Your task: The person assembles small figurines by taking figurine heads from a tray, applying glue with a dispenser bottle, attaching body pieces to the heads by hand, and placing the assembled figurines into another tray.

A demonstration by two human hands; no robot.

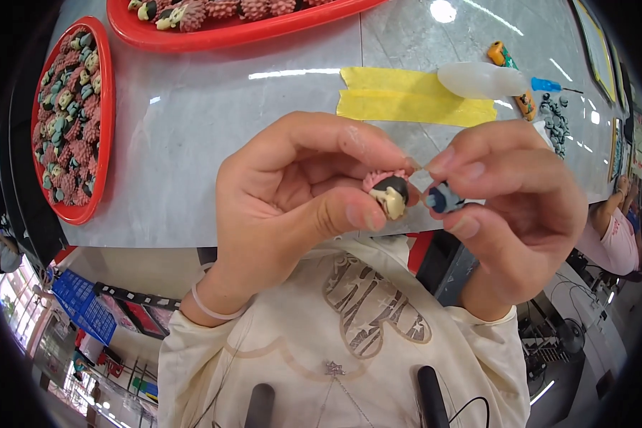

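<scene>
Between the thumb and fingers of my left hand [278, 185] is a small figurine head [389, 195] with bumpy pink, black and cream parts. My right hand [524, 182] pinches a small blue-grey figurine piece [446, 197] with a dark blue end and a pale blue nub. That nub points at the figurine head, with a narrow gap between the two. Both hands are raised in front of my chest, over the table's near edge. Fingers partly cover both pieces.
Red trays [109, 121] of similar pink, black and cream pieces stand left and at the far side. Yellow tape [414, 100] lies beyond my hands. On it rests a translucent bottle [478, 80] with a blue needle tip [547, 85], near small grey parts [555, 127]. Another person's arm [610, 214] shows right.
</scene>
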